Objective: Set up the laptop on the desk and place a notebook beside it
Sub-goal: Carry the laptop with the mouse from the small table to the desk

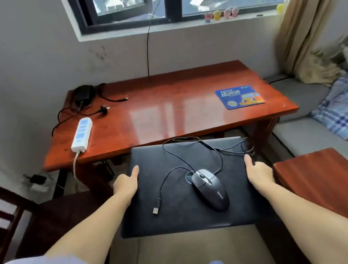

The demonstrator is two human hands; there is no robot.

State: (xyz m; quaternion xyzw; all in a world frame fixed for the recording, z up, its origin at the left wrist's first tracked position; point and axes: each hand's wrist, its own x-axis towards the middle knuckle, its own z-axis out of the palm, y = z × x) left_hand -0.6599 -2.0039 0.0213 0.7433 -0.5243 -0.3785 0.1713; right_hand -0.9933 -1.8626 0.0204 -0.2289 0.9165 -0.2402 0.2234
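Note:
A closed black laptop [177, 215] is held flat in the air in front of the red wooden desk [167, 115]. My left hand [127, 183] grips its left edge and my right hand [257, 171] grips its right edge, thumbs on the lid. A black wired mouse [210, 189] rides on the lid, its cable looped and its USB plug [155, 210] lying loose on the lid. No notebook is in view.
On the desk lie a blue mouse pad [239, 96] at the right, a white power strip [81, 132] at the left edge, and a black power adapter [83, 94] with cables at the back left. A chair [3, 214] stands left, a wooden stool [328, 180] right, a bed [326, 120] beyond.

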